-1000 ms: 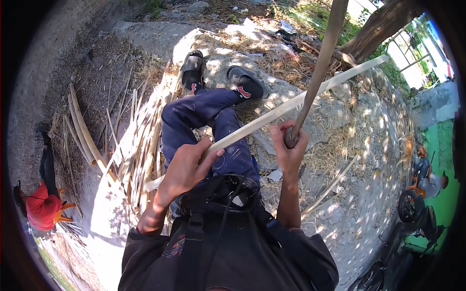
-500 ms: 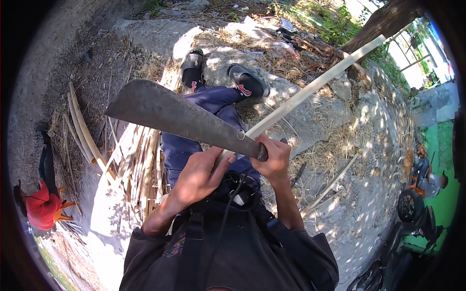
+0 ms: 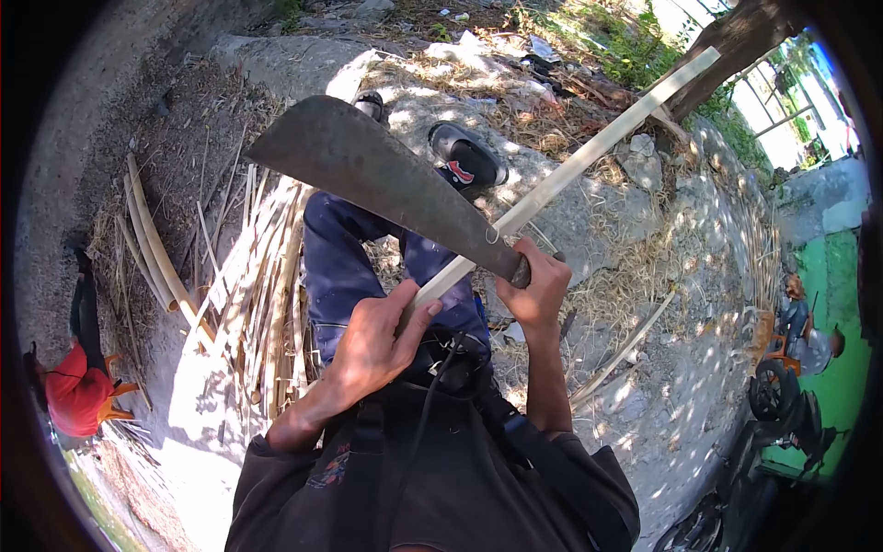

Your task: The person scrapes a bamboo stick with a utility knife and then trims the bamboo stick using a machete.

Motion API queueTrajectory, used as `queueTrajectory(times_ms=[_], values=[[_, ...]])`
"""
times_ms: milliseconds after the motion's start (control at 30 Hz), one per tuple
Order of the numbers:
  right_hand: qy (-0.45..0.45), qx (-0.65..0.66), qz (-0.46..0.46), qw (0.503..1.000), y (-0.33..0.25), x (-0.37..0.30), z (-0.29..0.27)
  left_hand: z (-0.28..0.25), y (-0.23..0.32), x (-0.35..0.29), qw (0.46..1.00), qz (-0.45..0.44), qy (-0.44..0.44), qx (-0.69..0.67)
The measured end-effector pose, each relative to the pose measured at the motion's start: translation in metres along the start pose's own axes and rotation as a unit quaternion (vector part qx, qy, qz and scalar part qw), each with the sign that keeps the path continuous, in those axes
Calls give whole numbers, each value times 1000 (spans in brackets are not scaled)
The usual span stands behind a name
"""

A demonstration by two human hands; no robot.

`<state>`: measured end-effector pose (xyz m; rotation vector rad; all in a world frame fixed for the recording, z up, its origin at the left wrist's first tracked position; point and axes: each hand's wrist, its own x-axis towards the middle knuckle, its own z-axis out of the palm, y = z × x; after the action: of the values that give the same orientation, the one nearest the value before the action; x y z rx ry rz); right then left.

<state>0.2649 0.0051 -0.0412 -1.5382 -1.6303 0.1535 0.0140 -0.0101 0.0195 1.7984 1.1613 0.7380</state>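
Observation:
My left hand (image 3: 370, 348) is closed round the near end of a long pale bamboo strip (image 3: 602, 143), which slants up to the far right. My right hand (image 3: 537, 287) grips the short handle of a machete (image 3: 372, 170). Its broad dark blade points to the far left and crosses over the strip just ahead of the right hand. Where they cross, I cannot tell exactly how the edge meets the strip. A small pale curl (image 3: 492, 235) sits on the blade near the handle. The blade partly covers one of my shoes.
A pile of split bamboo strips (image 3: 267, 285) lies left of my legs, with longer curved pieces (image 3: 154, 241) beyond. Loose strips (image 3: 630, 350) lie at right. A person in red (image 3: 78, 391) sits far left; another person (image 3: 811, 342) sits far right near a motorcycle (image 3: 777, 396).
My right hand and the machete have moved forward and slightly right along the strip, away from my left hand. More of the strip's near part shows. My left hand has barely moved.

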Motion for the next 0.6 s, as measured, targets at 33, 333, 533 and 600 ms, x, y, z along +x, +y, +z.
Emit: queueTrajectory(times_ms=[33,333,533,600], values=[[2,-7,-19,1000,-1,4,-2,0,1,-1,1000,4,9,-7],[36,-53,-36,997,15,15,3,-3,-1,-8,997,54,44,18],[44,-96,-18,994,33,24,1,-4,-7,-13,988,95,87,91],[73,-119,42,989,52,34,-5,-8,-11,-21,955,196,146,168]])
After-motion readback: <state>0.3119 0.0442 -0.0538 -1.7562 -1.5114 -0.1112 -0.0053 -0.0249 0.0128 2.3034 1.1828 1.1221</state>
